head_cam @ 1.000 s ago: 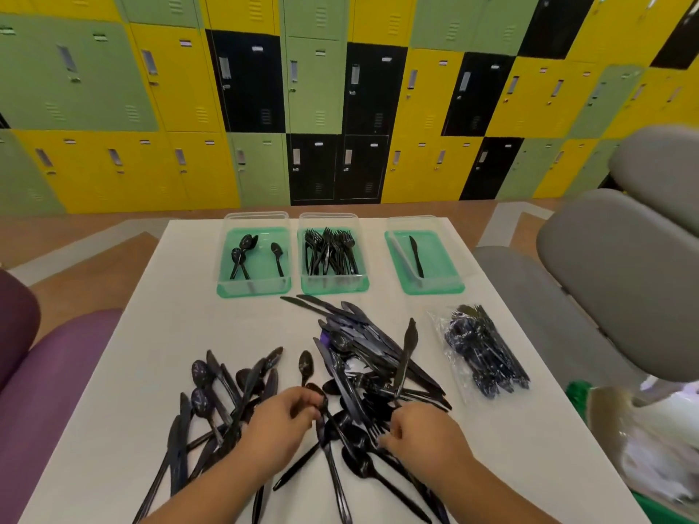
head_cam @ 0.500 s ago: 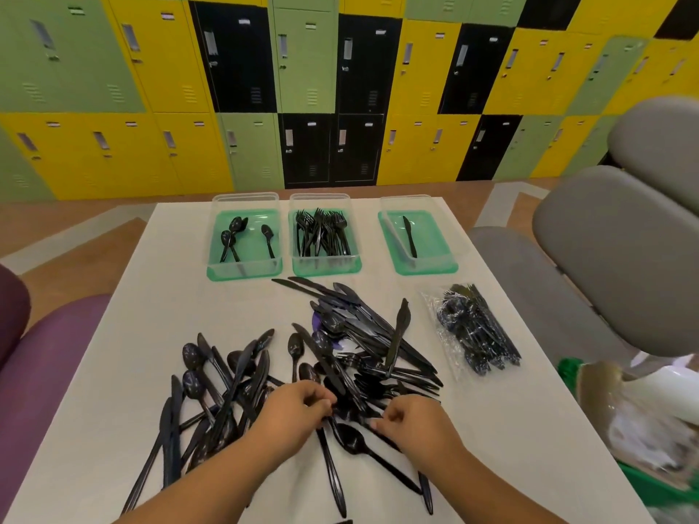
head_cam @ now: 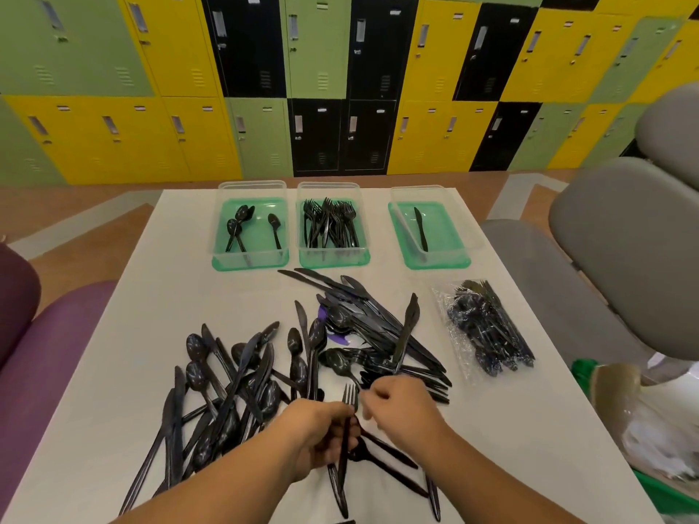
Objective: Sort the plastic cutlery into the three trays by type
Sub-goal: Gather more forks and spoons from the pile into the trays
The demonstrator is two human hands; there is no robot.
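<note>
Mostly unsorted: at six o'clock our left grip (head_cam: 321, 440) clasps a fork (head_cam: 350, 398); whether our right grip (head_cam: 401, 406) holds anything, we cannot tell. Twelve o'clock trays (head_cam: 333, 260) hold few spoons (head_cam: 242, 221), many forks (head_cam: 331, 225), one knife (head_cam: 420, 228); a large pile (head_cam: 363, 330) waits on the counter (head_cam: 159, 296).

no readable txt; locker doors (head_cam: 321, 54) have small label plates, too blurry to read.

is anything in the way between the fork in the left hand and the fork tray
Nothing tall. Only the loose cutlery pile lies flat on the table between the fork in the left hand and the middle tray of forks; lifted over it, the way looks free.
</note>
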